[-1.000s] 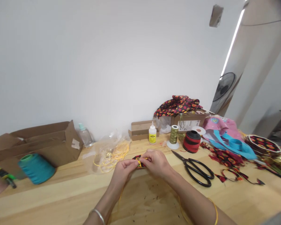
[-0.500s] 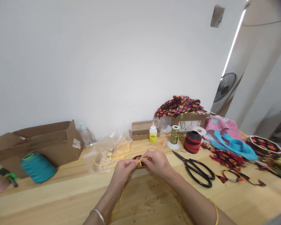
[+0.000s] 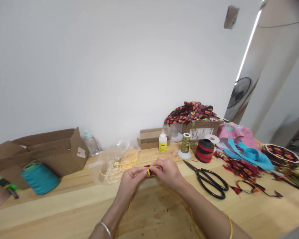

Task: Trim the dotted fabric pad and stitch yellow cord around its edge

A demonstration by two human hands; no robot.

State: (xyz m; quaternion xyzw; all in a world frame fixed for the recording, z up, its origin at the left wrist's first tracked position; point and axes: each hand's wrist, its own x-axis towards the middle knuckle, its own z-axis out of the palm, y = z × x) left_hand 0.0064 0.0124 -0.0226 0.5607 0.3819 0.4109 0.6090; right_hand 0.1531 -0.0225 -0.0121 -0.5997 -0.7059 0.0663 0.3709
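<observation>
Both hands meet over the middle of the wooden table, fingers pinched at a small dark patterned fabric piece (image 3: 152, 172) with yellow cord (image 3: 148, 171) on it. My left hand (image 3: 131, 181) pinches the cord at the left side of the piece. From the other side, my right hand (image 3: 167, 171) grips the fabric and cord between thumb and fingers. Strands of yellow cord hang below both hands, and one loops over the right forearm. Fingertips cover much of the piece, so the exact shape of the cord there is hidden.
Black-handled scissors (image 3: 209, 181) lie right of my right hand. Behind stand a glue bottle (image 3: 162, 142), a green thread spool (image 3: 185, 143) and a red-black spool (image 3: 204, 151). Yellow cord in a plastic bag (image 3: 124, 162), a teal thread cone (image 3: 40, 178) and a cardboard box (image 3: 47, 156) are left.
The fingers of my left hand have shifted slightly rightward over the fabric piece, covering more of its left end. My right hand stays nearly in place.
</observation>
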